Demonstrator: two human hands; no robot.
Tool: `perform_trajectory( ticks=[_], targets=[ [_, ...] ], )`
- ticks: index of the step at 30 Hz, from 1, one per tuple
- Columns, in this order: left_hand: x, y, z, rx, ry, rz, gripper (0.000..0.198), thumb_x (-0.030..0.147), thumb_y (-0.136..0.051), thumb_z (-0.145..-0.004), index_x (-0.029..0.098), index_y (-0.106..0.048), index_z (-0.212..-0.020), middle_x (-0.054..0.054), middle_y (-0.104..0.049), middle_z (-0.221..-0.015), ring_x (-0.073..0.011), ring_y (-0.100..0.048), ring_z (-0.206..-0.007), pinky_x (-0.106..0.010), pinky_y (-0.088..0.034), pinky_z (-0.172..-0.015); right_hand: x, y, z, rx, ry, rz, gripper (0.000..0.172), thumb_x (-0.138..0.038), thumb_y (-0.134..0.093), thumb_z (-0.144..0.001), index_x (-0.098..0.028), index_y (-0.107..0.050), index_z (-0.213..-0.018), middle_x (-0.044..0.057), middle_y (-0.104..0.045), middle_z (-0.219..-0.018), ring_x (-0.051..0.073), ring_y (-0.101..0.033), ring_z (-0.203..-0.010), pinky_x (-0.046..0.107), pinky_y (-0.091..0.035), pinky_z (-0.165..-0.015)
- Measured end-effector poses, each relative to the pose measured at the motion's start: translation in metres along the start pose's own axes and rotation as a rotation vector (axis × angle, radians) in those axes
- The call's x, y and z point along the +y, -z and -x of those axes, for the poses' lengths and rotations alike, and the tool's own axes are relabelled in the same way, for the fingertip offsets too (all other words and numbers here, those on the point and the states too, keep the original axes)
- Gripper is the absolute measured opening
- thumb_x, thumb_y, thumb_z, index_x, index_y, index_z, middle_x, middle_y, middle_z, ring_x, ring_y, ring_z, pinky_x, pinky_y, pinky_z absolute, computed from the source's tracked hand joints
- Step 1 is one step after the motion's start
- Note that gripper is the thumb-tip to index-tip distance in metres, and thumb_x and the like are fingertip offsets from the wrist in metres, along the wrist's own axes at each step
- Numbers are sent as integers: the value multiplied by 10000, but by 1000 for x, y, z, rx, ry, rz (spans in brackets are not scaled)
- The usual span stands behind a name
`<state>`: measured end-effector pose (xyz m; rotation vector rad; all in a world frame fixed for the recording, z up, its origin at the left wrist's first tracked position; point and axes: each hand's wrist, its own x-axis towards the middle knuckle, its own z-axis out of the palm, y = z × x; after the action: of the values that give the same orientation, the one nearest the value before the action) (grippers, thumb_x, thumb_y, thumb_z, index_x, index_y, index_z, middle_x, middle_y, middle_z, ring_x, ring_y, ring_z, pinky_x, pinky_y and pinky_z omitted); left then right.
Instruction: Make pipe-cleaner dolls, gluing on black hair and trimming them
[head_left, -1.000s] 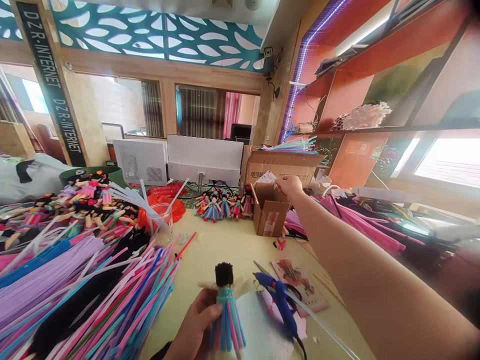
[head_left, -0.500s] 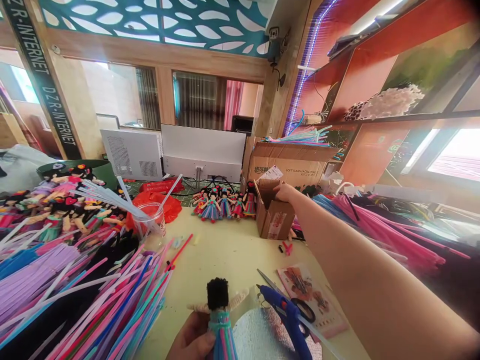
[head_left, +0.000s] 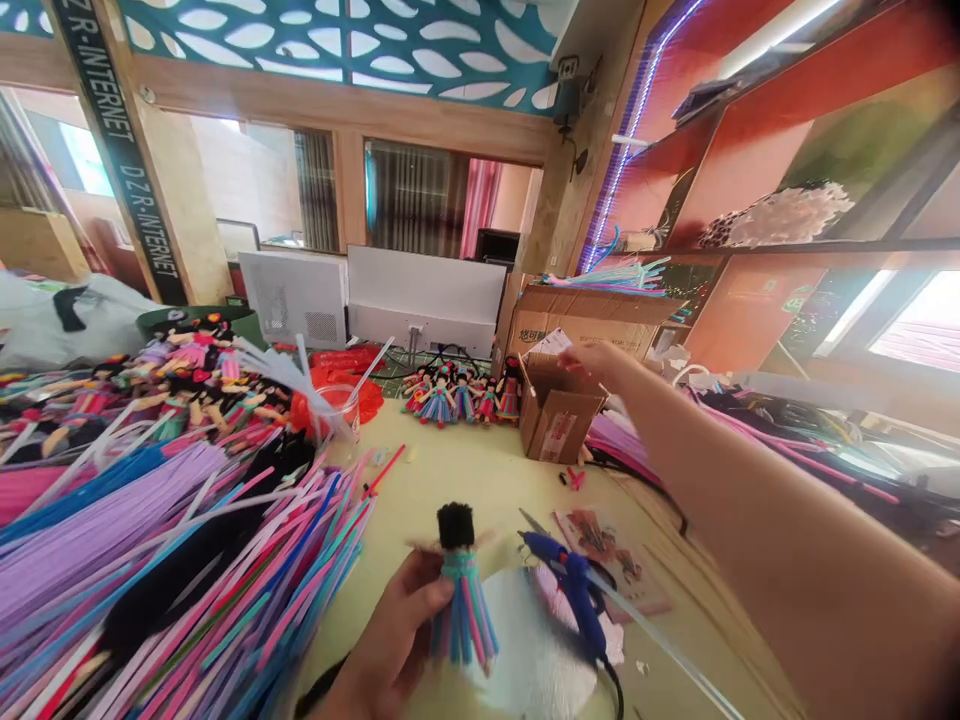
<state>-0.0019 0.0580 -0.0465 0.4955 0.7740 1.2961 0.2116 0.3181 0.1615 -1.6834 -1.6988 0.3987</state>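
Yellow tabletop (head_left: 450,470): left hand (head_left: 401,622) gripped the pipe-cleaner doll (head_left: 463,610), long axis running up and away. Right hand (head_left: 589,362), blurred, grip unreadable, was nearer the small cardboard box (head_left: 556,428), beyond and rightward.

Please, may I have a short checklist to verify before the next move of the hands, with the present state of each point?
1. Doll secure in left hand: ok, thumb and fingers hold it by the upper dress.
2. Small box open at the top: ok.
3. Right hand has something in its fingers: cannot tell, it is blurred at the small box's top.
4. Glue gun apart from the doll: ok, it lies beside it on the table.
5. Glue gun cool: cannot tell, heat does not show.
6. Scissors free to pick up: not ok, the glue gun lies partly over them.
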Motion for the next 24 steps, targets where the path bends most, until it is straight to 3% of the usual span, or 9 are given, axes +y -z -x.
perform_trajectory(
  ticks=[2,4,8,11,14,18,21,24],
  targets=[
    [5,-3,4,-65,-41,8,333,224,-794,-667,198,-657,-969,-20,-668,-868,-136,-613,-690,-239,-487,-613,-23,12,20,-90,-3,-37,241,-259,-496,-980,-118,-691,-976,87,-707,-943,150,-666,-795,293,-529,-695],
    [7,-4,6,-89,-85,20,311,220,-797,-661,195,-635,-926,-15,-659,-871,-121,-603,-678,-213,-465,-564,-47,24,50,-140,51,-90,259,-245,-494,-980,-135,-721,-924,70,-723,-884,115,-663,-771,243,-484,-675],
    [7,-3,7,-91,-105,-21,348,221,-804,-640,193,-628,-939,-9,-650,-896,-99,-583,-631,-200,-428,-496,-79,41,150,-223,363,-223,157,-266,-652,-872,-156,-763,-869,58,-723,-809,149,-656,-775,291,-488,-698],
    [5,-2,8,-91,-150,-57,342,220,-798,-643,179,-636,-942,-18,-652,-894,-87,-568,-599,-194,-397,-469,-68,33,240,-262,427,-294,164,-315,-733,-783,-231,-776,-916,42,-727,-804,200,-646,-739,332,-499,-661],
    [5,-3,9,-118,-196,-57,339,198,-785,-651,172,-642,-958,-29,-665,-906,-107,-600,-678,-201,-430,-535,-27,1,302,-277,380,-325,183,-358,-672,-819,-279,-759,-959,38,-733,-816,199,-619,-665,334,-474,-601],
    [4,-4,11,-155,-221,-57,352,164,-774,-642,167,-647,-971,-37,-677,-965,-135,-626,-798,-240,-479,-680,28,-53,316,-262,154,-474,147,-355,-612,-831,-269,-698,-915,25,-703,-771,205,-618,-692,330,-474,-618],
    [3,-5,11,-126,-219,-85,335,157,-772,-628,168,-639,-934,-20,-660,-926,-115,-603,-705,-227,-449,-591,45,-76,303,-218,67,-609,105,-344,-623,-798,-243,-642,-819,3,-636,-691,178,-576,-641,319,-473,-623],
    [1,-4,10,-124,-201,-133,319,155,-754,-646,172,-631,-939,-14,-638,-903,-99,-569,-633,-211,-386,-494,49,-86,293,-220,33,-700,175,-396,-645,-789,-227,-601,-792,-9,-585,-683,153,-525,-614,300,-459,-599]
  ],
)
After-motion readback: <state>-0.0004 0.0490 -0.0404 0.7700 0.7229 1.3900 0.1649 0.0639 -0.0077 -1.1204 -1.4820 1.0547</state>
